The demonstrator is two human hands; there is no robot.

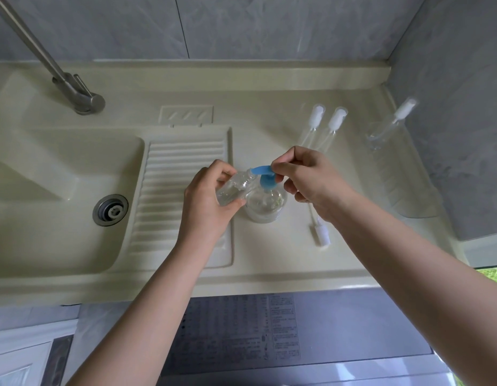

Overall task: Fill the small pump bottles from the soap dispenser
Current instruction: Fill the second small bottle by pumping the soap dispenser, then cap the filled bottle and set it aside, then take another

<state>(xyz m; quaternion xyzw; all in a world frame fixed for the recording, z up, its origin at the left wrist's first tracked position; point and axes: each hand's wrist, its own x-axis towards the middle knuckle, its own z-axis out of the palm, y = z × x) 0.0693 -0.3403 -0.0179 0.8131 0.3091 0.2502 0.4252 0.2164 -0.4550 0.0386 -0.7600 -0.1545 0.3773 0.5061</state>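
Left hand (pixel 205 199) grasps small clear plastic bottle (pixel 236 188), long axis tilted, open neck up-right of grip, meeting blue pump spout (pixel 261 170) of clear round soap dispenser (pixel 265 203). Right hand (pixel 311 182), nearer pump head, pinches spout's rear end.

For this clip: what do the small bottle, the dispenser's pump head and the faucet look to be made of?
Small bottle: clear, glossy, probably plastic; the left hand shows through it. Pump head: opaque blue plastic with a smooth finish. Faucet: brushed metal, likely stainless steel, grey with a dull sheen.
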